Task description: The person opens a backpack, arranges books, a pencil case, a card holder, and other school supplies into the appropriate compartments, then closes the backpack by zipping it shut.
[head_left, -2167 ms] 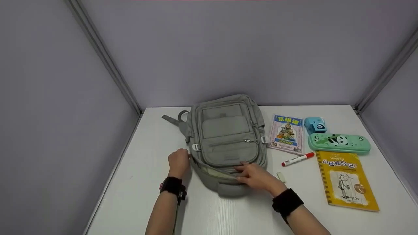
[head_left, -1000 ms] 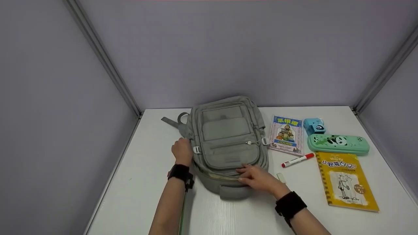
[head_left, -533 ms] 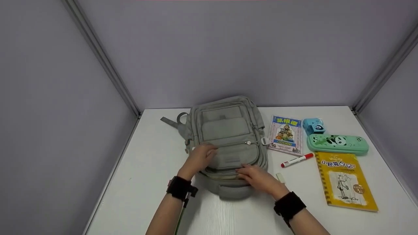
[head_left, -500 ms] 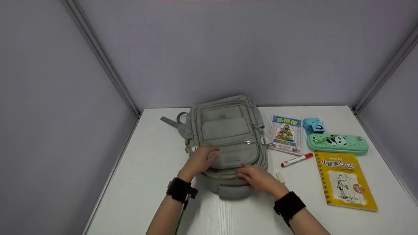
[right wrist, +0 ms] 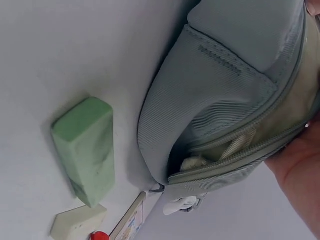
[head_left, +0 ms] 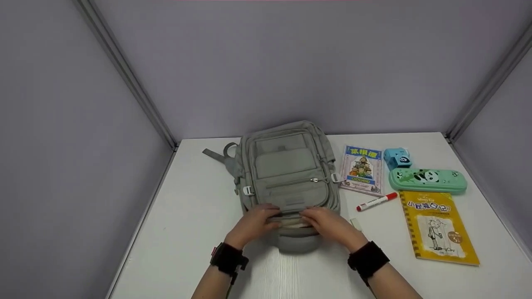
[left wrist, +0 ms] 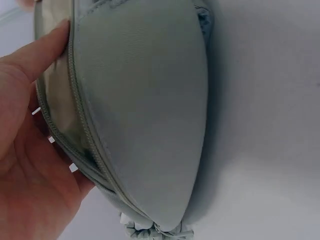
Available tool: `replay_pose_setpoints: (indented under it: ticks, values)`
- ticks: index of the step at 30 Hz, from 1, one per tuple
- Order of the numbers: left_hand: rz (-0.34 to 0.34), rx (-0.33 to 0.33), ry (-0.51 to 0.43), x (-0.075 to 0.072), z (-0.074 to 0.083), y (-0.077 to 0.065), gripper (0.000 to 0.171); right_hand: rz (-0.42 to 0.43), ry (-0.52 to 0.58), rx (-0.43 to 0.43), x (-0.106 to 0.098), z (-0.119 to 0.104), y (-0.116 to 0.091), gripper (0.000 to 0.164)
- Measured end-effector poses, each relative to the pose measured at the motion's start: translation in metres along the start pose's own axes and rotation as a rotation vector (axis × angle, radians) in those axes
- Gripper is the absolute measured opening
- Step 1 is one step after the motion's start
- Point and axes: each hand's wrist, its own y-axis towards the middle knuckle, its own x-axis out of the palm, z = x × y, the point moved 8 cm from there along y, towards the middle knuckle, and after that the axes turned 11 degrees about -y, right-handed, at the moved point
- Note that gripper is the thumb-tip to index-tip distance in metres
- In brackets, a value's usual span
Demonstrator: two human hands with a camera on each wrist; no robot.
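Observation:
A grey backpack (head_left: 286, 162) lies on the white table, its main zipper undone along the end nearest me. My left hand (head_left: 254, 226) holds the left part of the opening's edge. In the left wrist view its thumb (left wrist: 47, 50) lies inside, across the pale lining (left wrist: 57, 92), with the other fingers behind the front panel's edge. My right hand (head_left: 332, 226) grips that edge farther right, its fingertips partly hidden by the fabric. Between the zipper rows, a gap (right wrist: 215, 160) shows in the right wrist view.
Right of the backpack lie a pink-and-blue book (head_left: 361, 170), a red-capped marker (head_left: 377, 202), a light-blue pencil sharpener (head_left: 397, 158), a green panda pencil case (head_left: 428, 180) and a yellow book (head_left: 439, 228). A green eraser (right wrist: 87, 150) and a pale block (right wrist: 77, 223) sit close by.
My left hand has moved from the backpack's left side over its front, then down to the opening's edge. My right hand has stayed at the edge. The opening gapes less than at first.

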Motion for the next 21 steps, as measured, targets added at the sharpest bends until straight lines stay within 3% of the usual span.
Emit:
replay_pose_setpoints:
  ticks: [4, 8, 11, 15, 21]
  values:
    - [0.003, -0.003, 0.005, 0.001, -0.004, -0.004, 0.049, -0.036, 0.029, 0.042, -0.001, 0.003, -0.002, 0.019]
    - [0.026, 0.051, 0.052, 0.001, -0.001, -0.006, 0.032, -0.047, 0.048, 0.064, -0.003, 0.005, -0.005, 0.017]
    - [0.081, 0.115, 0.112, 0.001, 0.006, -0.007, 0.018, -0.031, 0.041, 0.057, -0.006, 0.005, -0.007, 0.017]
    - [0.180, 0.183, 0.159, -0.005, 0.019, -0.011, 0.012, -0.006, 0.028, 0.046, -0.014, 0.005, -0.009, 0.018]
    - [0.273, 0.229, 0.099, -0.018, 0.038, -0.016, 0.009, 0.023, 0.062, 0.037, -0.034, 0.005, -0.015, 0.028]
